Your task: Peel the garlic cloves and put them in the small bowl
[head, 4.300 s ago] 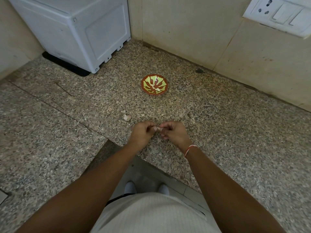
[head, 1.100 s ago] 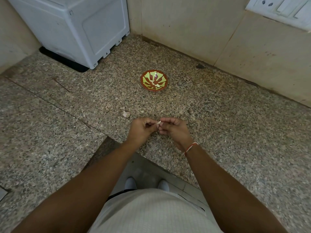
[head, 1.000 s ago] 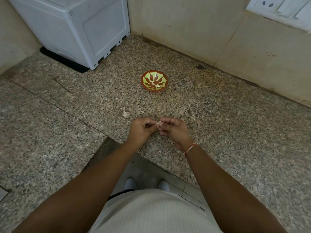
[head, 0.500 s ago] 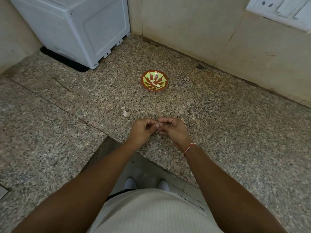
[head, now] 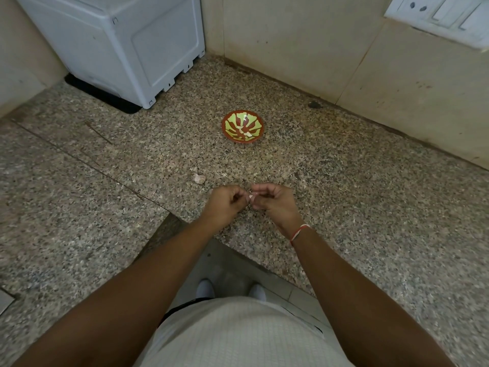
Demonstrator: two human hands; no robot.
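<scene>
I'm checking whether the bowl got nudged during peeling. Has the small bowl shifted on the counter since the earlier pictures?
No. The small bowl sits at the same spot relative to the dark wall-base stain and the white appliance; only the camera shifted slightly.

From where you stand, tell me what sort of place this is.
Most likely a home kitchen corner. A speckled granite counter meets tiled walls, a switch and socket plate is set in the wall, and a white appliance stands on the counter. Both hands work a garlic clove near a small bowl.

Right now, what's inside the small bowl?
A pale piece, likely a peeled garlic clove, lies near the front of the small bowl. Nothing covers the inside, but the yellow-green pattern could mask other pale bits.
</scene>
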